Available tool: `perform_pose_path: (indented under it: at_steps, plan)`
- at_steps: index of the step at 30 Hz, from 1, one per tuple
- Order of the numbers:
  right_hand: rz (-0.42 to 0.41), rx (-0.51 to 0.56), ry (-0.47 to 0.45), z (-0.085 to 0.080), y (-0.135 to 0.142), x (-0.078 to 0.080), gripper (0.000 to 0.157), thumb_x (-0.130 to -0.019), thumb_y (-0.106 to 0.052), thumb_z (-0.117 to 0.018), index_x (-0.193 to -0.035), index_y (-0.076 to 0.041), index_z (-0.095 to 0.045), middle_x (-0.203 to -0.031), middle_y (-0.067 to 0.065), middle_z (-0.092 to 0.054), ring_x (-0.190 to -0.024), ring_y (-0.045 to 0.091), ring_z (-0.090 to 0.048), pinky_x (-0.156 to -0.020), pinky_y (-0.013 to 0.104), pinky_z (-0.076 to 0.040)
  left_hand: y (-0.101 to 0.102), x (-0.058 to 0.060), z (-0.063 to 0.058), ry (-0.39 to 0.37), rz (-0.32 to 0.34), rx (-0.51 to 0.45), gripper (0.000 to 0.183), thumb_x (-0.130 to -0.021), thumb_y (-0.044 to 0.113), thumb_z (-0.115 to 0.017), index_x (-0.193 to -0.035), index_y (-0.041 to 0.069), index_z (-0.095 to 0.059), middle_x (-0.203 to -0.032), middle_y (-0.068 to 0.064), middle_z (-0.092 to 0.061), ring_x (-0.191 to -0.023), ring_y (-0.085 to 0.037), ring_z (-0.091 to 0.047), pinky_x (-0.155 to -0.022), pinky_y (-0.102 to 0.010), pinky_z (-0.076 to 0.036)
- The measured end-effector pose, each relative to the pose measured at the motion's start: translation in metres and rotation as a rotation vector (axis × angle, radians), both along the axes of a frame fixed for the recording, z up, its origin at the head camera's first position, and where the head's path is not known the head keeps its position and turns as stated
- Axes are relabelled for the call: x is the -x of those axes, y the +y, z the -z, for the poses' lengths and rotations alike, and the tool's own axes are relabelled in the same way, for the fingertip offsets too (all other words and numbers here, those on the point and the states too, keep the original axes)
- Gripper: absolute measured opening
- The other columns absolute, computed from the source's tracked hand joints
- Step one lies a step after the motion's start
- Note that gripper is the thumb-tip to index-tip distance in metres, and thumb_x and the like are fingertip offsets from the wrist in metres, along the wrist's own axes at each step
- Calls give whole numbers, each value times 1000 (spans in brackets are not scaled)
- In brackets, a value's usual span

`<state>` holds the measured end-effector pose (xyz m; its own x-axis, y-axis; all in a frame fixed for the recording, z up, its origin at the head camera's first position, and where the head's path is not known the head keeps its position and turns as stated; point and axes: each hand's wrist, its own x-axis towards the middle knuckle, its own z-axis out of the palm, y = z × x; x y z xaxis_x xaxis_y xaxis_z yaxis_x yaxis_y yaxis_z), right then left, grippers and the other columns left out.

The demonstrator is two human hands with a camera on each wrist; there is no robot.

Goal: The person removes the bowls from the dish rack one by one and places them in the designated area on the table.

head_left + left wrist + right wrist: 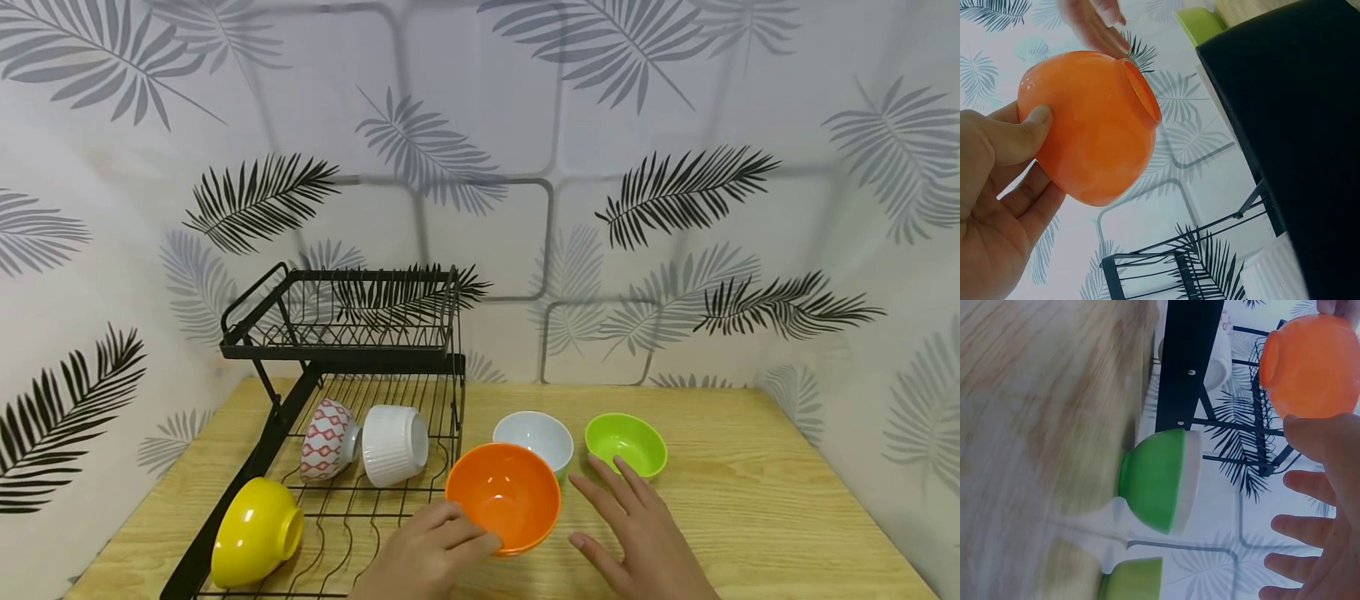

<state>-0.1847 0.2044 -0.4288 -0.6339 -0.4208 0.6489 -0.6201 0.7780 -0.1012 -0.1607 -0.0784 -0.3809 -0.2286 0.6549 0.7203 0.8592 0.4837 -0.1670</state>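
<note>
L hand gripped orange bowl by near rim, dish rack to bowl's L. R hand, fingers spread w/ nothing held, was just R of bowl.

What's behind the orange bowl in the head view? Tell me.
Behind the orange bowl stands a white-lined green bowl: its far rim and part of its inside show; its near side is mostly covered.

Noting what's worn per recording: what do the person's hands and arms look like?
The left hand and right hand are bare, with no glove or visible ring on the fingers. No sleeve, strap or cable shows; the forearms are out of frame.
</note>
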Motion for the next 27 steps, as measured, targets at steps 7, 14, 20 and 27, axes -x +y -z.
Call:
perform_pose_path:
  at_steps: [7, 14, 20, 27]
  plan:
    - [-24, 11, 52, -6, -2, -4, 59, -86, -46, -67, -136, -17, -54, -143, 6, -49, -129, 38, -43, -118, 33, -18, 4, 4, 3, 13, -21, 41, 43, -83, 58, -63, -97, 17, -71, -91, 8, -68, -85, -8, -54, -79, -16, -45]
    - [-41, 43, 24, -13, -5, -10, 67, -80, -41, -74, -140, -23, -50, -146, 1, -46, -131, 31, -44, -108, 41, -35, 7, 4, 6, -79, -39, 74, 42, -81, 54, -68, -101, 18, -72, -96, 8, -69, -89, -8, -55, -83, -17, -46]
    - [-98, 49, -16, -15, -7, -15, 67, -81, -37, -75, -140, -20, -49, -147, 2, -43, -135, 25, -39, -112, 27, -30, 10, 4, 6, -111, -33, 94, 42, -83, 53, -66, -103, 16, -71, -99, 6, -69, -93, -9, -57, -86, -19, -47]
    - [-192, 86, 11, -14, -9, -15, 65, -80, -39, -76, -137, -17, -53, -146, 4, -45, -134, 26, -40, -113, 14, -14, 16, 5, 6, -34, -38, 113, 44, -79, 54, -68, -100, 16, -72, -98, 6, -69, -93, -10, -60, -89, -18, -48]
